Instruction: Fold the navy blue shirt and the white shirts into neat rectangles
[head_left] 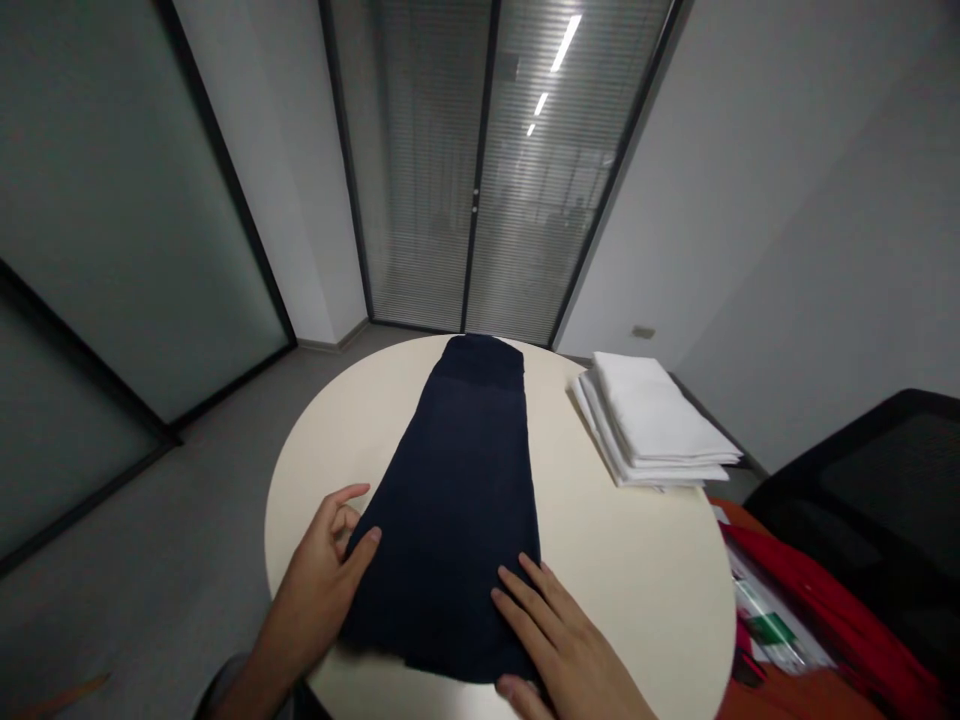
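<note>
The bare right hand (pixel 559 640) is laid, fingers slightly spread and extended, on the near right part of a long, dark navy piece of folded fabric (pixel 465 490). At its near left edge, the bare left hand (pixel 322 570) is placed with thumb over the cloth and index finger held apart; whether the edge is pinched by the curled fingers cannot be told. The fabric is spread lengthwise across a round, cream-coloured tabletop (pixel 630 580), up to the far rim. To the right, a red fabric item (pixel 817 590) and a clear plastic packet with a green patch (pixel 776 630) are borne by an orange-seated chair with a black mesh back (pixel 877 500). Farther off, the table's right side is taken up by a stack of folded white cloths (pixel 652 415), well apart from both hands. Beyond, the room is bounded by a black-framed glass partition with horizontal blinds (pixel 427 200).
</note>
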